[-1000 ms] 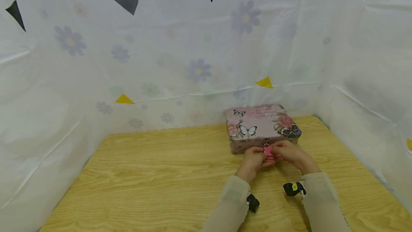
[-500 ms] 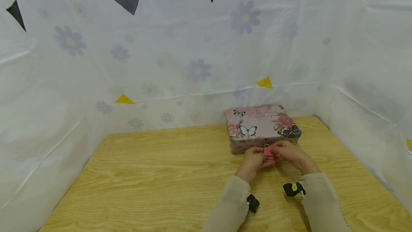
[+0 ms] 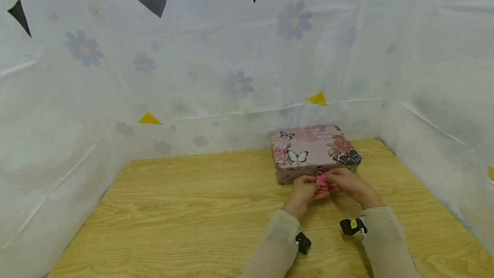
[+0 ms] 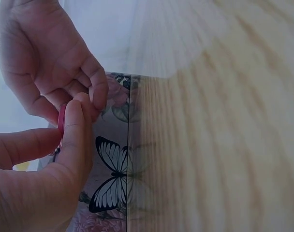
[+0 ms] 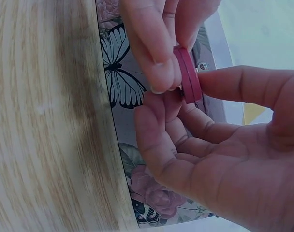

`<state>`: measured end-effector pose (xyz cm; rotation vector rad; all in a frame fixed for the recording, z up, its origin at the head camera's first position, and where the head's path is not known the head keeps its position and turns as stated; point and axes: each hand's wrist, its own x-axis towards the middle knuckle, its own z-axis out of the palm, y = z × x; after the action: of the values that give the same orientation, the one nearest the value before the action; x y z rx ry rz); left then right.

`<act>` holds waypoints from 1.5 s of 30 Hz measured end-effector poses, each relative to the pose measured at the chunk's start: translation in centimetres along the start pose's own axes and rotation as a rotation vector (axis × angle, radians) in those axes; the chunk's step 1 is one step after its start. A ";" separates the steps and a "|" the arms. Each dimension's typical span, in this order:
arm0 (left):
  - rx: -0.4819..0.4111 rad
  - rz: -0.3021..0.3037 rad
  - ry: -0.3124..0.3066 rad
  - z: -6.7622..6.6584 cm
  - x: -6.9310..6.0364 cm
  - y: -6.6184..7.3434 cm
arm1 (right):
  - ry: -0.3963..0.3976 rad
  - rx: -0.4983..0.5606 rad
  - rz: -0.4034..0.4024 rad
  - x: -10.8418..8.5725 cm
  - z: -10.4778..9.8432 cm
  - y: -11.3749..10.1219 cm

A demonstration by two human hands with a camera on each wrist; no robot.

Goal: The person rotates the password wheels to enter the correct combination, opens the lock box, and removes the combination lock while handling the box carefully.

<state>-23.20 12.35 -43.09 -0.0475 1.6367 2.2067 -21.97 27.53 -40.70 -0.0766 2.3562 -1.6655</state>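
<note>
Head view: left hand [image 3: 304, 191] and right hand [image 3: 350, 185] both on the pink padlock [image 3: 321, 180], at the metal clasp [image 3: 319, 169] on the front of the floral box [image 3: 314, 143]. Box sits lid-down on the counter [image 3: 185, 209], right of centre; shackle too small to tell if it's through the clasp. Left wrist: left thumb and fingers [image 4: 73, 133] pinch the padlock, seen edge-on, gap narrow. Right wrist: right thumb against one face of the padlock, right fingers curled in, narrow grip; left fingers on the opposite face. Butterfly print [image 5: 115, 67] near the left fingers.
</note>
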 end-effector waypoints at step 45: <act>-0.013 -0.007 0.008 0.1 0.0 0.0 | -0.012 -0.032 0.004 0.1 0.0 0.0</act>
<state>-23.18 12.45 -43.05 -0.0658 1.6240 2.2155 -22.10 27.51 -40.75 -0.0870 2.3729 -1.6209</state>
